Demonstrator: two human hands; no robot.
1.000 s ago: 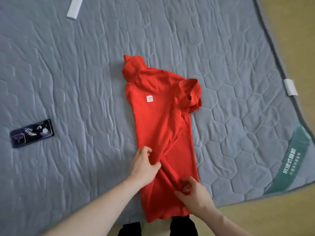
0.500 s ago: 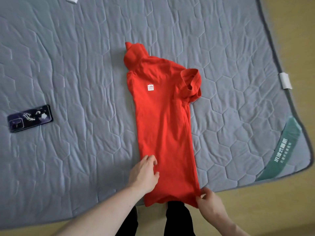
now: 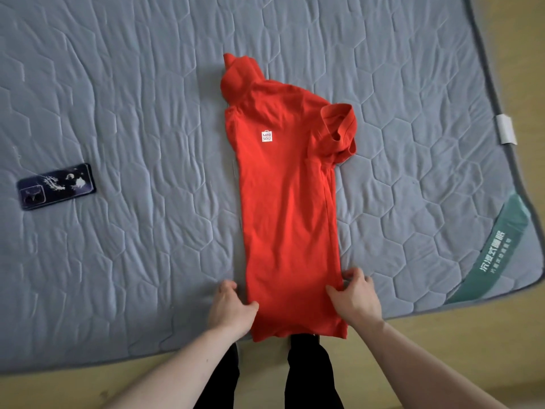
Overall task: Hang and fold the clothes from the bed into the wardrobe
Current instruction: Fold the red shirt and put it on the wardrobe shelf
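A red polo shirt (image 3: 287, 208) lies folded lengthwise into a narrow strip on the grey quilted bed (image 3: 132, 98), collar at the far right, small white logo on the chest. Its hem hangs slightly over the near bed edge. My left hand (image 3: 231, 308) pinches the shirt's lower left edge, thumb on top of the fabric. My right hand (image 3: 355, 296) grips the lower right edge, with fingers curled around the side of the cloth.
A dark phone (image 3: 56, 185) lies on the bed at the left. A white strap clip (image 3: 505, 129) sits on the bed's right edge, a green label (image 3: 495, 252) at its near right corner. Wooden floor (image 3: 442, 335) shows in front, with my dark trouser legs below the hem.
The shirt's lower part has been flattened. My right hand moved from the hem corner up to the right side edge; my left hand slid down to the left edge.
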